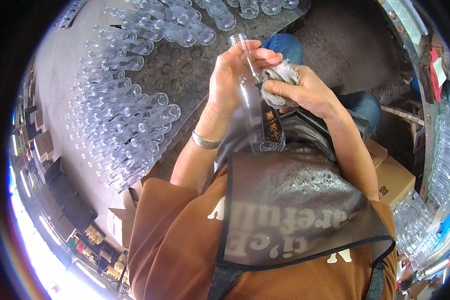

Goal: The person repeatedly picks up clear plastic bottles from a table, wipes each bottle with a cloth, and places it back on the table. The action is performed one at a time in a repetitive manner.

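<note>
A clear glass bottle (246,95) with a dark label (272,122) on its side lies tilted in front of my chest, its open neck pointing away from me. My left hand (230,75) is wrapped round the bottle's upper part, fingers curled behind the glass. My right hand (305,89) grips a crumpled grey-white rag (280,80), the thumb pressed on top. The rag is right beside the bottle; whether it touches the glass I cannot tell. The bottle's base is close to my dark apron (285,200).
Many clear glass bottles (130,120) stand in rows on the left part of the work table (170,75), with more at its far edge. Cardboard boxes (395,175) sit low on the right. Further bottles (412,220) stand at the right rim.
</note>
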A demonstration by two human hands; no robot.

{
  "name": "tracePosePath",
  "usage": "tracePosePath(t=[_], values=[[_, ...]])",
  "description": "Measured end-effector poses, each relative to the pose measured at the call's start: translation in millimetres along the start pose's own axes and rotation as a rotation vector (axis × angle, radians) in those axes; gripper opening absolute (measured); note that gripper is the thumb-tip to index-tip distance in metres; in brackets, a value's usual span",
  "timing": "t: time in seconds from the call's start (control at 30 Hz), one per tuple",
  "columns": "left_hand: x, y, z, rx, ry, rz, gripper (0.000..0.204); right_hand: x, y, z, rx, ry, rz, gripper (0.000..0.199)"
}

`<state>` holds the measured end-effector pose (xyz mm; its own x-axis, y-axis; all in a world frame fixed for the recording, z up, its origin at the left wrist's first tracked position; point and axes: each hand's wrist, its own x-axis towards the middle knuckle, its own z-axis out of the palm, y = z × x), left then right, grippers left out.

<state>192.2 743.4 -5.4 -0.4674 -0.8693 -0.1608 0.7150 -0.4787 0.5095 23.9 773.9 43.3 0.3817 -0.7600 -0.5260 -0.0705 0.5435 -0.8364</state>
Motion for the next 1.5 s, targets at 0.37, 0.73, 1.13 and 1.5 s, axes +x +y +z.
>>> tracePosePath(t=[0.37, 0.73, 1.13, 1.5], values=[[-24, 78, -31, 0.09, 0.206, 0.265, 0.037, 11, 39, -29, 0.446, 0.153, -0.044, 0.02], [-53, 228, -172, 1.691, 0.904, 0.544, 0.029, -6, 75, -65, 0.596, 0.306, 0.0, 0.017], [-93, 255, -278, 1.792, 1.028, 0.094, 0.035, 3, 74, -64, 0.566, 0.339, 0.03, 0.016], [-102, 250, -268, 1.935, 1.019, 0.012, 0.037, 10, 79, -63, 0.552, 0.321, 0.041, 0.017]])
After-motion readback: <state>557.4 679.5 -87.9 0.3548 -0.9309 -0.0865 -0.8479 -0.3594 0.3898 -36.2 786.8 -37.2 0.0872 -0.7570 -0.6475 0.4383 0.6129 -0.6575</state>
